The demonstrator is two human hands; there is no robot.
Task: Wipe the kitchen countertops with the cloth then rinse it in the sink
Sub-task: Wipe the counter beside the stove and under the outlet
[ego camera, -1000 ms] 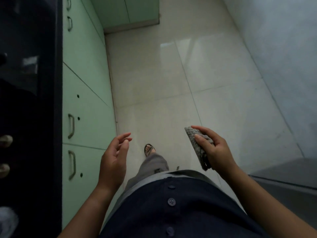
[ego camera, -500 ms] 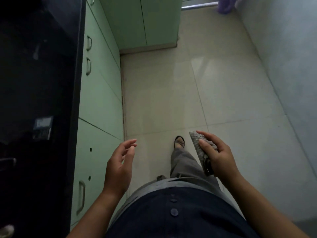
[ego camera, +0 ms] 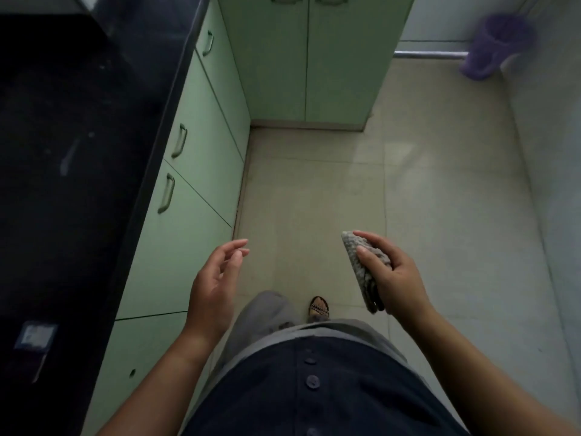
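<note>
The right hand [ego camera: 396,280] grips the folded cloth [ego camera: 364,272] above the floor [ego camera: 440,199], its long axis pointing forward. The left hand [ego camera: 217,278] is empty, fingers loosely spread, beside the dark countertop [ego camera: 78,152].

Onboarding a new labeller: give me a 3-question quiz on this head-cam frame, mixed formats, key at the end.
1. Multiple choice: the grey cloth is held by
A. the left hand
B. the right hand
C. neither, it lies on the countertop

2. True or false: the left hand is open and holds nothing.

3. Fill in: the black countertop runs along the person's ____ side, above the green cabinets.

Key
1. B. The right hand has its fingers closed on the folded cloth, above the floor.
2. True.
3. Left.
</note>
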